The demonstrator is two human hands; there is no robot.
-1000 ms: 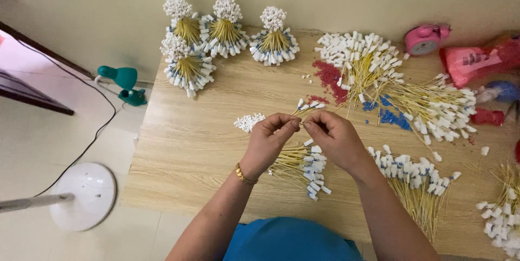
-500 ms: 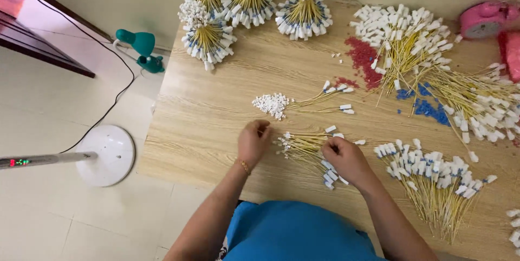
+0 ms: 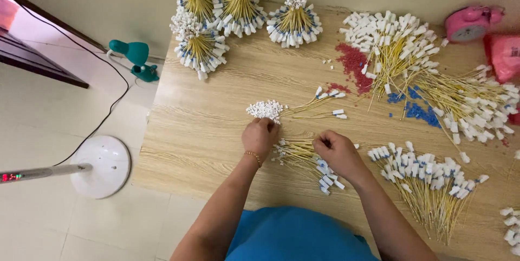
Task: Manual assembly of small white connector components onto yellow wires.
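**Wooden table, hands down at the stick pile**

Wooden table [image 3: 216, 125]: vs 0.5 s ago, left hand [image 3: 260, 137] has shifted up beside small white-tipped bundle [image 3: 265, 109], fingers curled, touching it. Right hand [image 3: 336, 151] stays closed, knuckles up, on loose yellow sticks [image 3: 303, 155] btwn both hands; grip itself hidden

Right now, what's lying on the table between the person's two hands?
In the head view, a small pile of yellow sticks with white tips lies between the left hand and the right hand; both hands touch it.
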